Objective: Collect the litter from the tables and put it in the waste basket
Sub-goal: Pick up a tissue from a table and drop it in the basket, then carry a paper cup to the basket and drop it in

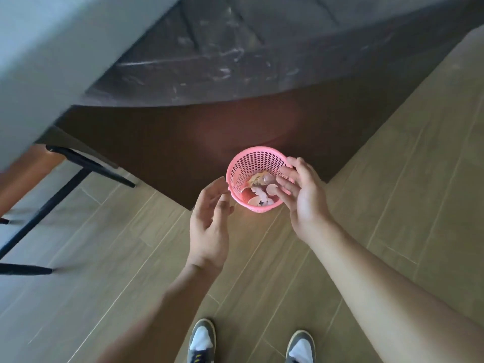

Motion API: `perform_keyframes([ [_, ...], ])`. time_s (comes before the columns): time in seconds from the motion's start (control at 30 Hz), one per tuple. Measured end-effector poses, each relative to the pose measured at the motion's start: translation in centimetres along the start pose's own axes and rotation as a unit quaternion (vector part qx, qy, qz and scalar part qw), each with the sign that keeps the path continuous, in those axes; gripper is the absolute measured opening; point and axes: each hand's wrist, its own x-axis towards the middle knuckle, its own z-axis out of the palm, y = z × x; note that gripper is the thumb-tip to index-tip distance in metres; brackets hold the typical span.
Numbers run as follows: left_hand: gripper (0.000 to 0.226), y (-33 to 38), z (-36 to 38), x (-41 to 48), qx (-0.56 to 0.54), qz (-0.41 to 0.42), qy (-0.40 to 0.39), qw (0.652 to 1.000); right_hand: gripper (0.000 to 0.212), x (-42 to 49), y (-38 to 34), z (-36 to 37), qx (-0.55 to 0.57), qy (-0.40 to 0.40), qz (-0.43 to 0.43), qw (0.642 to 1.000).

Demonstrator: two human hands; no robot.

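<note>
**Forearms out, both hands at the basket mouth**

Forearms reach forward and down from the viewer; below them, two grey-and-white shoes (201,341) stand on a wood-look floor (131,258).

- Left hand (209,216): palm turned inward, fingers (222,205) loosely curved and a little apart, holding nothing, just beside the left rim.
- Right hand (303,195): fingers (285,184) spread over the right rim, nothing pinched. Cannot tell whether they touch the rim.
- Waste basket (251,161): small, pink, perforated, upright on the floor at the corner of a brown mat (170,142).
- Litter (258,195): eggshell pieces and pale scraps lying in the bottom of the basket.
- Black chair legs (65,189) to the left, well apart from the basket.

Judgement: this looks like the drop-off step, with both hands empty. To do it well, keep the hands directly above the opening while shaking off crumbs, so nothing lands on the mat. The basket looks light, so avoid knocking the rim. Scan the floor around it before heading to the next desk.
</note>
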Motion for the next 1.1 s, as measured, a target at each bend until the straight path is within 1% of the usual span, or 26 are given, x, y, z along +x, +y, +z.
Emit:
perform_keyframes([
  [0.1, 0.028, 2.4, -0.5, -2.1, -0.001, -0.005, 0.005, 1.0, 0.056, -3.6, -2.0, 0.6, -0.037, -0.017, -0.038, 0.998],
  [0.23, 0.024, 6.2, -2.0, -4.8, -0.022, 0.003, 0.02, 1.0, 0.056, -8.8, -4.4, 2.0, -0.082, -0.069, -0.081, 0.991],
  [0.37, 0.03, 10.2, -4.5, -8.1, -0.049, -0.011, 0.055, 0.997, 0.042, -14.0, -6.3, 3.3, -0.106, -0.101, -0.075, 0.986],
  [0.53, 0.032, 13.7, -9.5, -12.1, -0.064, -0.015, 0.122, 0.99, 0.032, -19.7, -6.8, 4.8, -0.159, -0.152, -0.075, 0.973],
  [0.6, 0.032, 14.9, -11.6, -13.6, -0.072, -0.014, 0.147, 0.986, 0.032, -21.7, -6.9, 5.5, -0.181, -0.169, -0.073, 0.966],
  [0.73, 0.035, 17.4, -16.4, -16.7, -0.08, -0.005, 0.202, 0.976, 0.045, -26.3, -7.2, 7.8, -0.222, -0.207, -0.074, 0.95],
  [0.87, 0.04, 19.7, -21.3, -19.1, -0.078, 0.009, 0.25, 0.965, 0.036, -30.7, -6.5, 11.3, -0.24, -0.244, -0.07, 0.937],
  [1.03, 0.046, 22.2, -28.8, -21.5, -0.068, 0.032, 0.31, 0.948, 0.038, -36.9, -5.0, 18.1, -0.261, -0.319, -0.073, 0.908],
  [1.1, 0.045, 23.4, -32.2, -22.3, -0.065, 0.043, 0.334, 0.939, 0.035, -39.2, -4.8, 21.7, -0.263, -0.35, -0.083, 0.895],
])
